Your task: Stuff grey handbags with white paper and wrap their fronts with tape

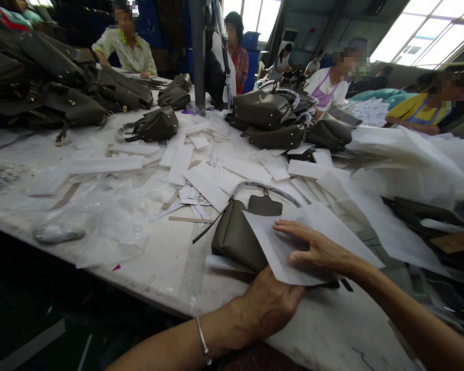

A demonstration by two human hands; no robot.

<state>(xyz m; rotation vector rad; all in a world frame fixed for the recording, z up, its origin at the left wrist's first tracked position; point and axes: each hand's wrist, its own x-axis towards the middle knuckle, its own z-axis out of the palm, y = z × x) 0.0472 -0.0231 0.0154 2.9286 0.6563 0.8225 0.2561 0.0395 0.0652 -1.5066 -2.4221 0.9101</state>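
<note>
A dark olive handbag point(237, 232) lies tilted on the table in front of me, with its wrapped handle point(251, 183) arched up at the back. A white paper sheet point(261, 232) covers the bag's near right side. My right hand point(313, 247) rests on that sheet with fingers stretched out and thumb apart. At the bag's near edge my left hand point(268, 304) is closed, its fingers curled around the edge and its fingertips hidden under bag and paper. Beneath the bag, another white sheet point(226, 264) sticks out. A thin dark strap point(211, 224) hangs off the bag's left side.
White foam pieces and paper scraps point(191, 195) lie across the table beyond the bag. Clear plastic point(112, 221) is crumpled at left. More handbags point(261, 111) are piled at the back and left point(62, 98). A metal post point(199, 56) stands behind. Several co-workers sit around.
</note>
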